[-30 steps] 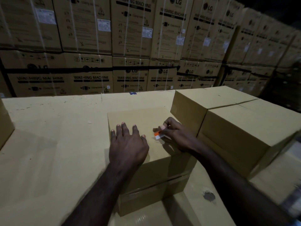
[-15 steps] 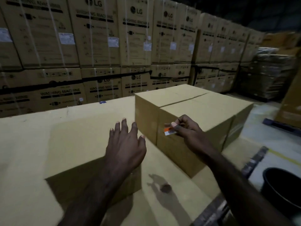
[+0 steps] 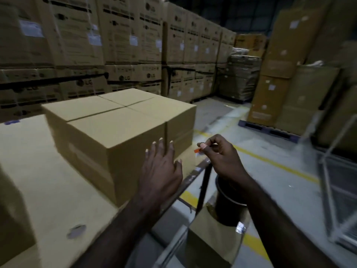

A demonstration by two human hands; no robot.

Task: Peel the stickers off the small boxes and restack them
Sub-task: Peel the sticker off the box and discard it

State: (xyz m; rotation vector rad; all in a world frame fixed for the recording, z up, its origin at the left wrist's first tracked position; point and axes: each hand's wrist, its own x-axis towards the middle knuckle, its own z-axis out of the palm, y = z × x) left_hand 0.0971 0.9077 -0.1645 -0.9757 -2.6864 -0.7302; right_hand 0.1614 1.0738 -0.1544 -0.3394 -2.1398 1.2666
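Above a round black bucket (image 3: 229,206), right hand (image 3: 222,157) pinches papery sticker (image 3: 197,151).

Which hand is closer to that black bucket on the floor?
Right. The right hand, pinching the sticker, is directly above the black bucket; the left hand is over by the stacked boxes.

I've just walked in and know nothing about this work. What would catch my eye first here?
Probably the right hand, raised in the middle of the view and pinching a small orange-and-white sticker above a dark bin on the floor. Beside it the left hand spreads open in front of a block of plain small boxes on a cardboard surface. Behind, a wall of large printed cartons fills the background.
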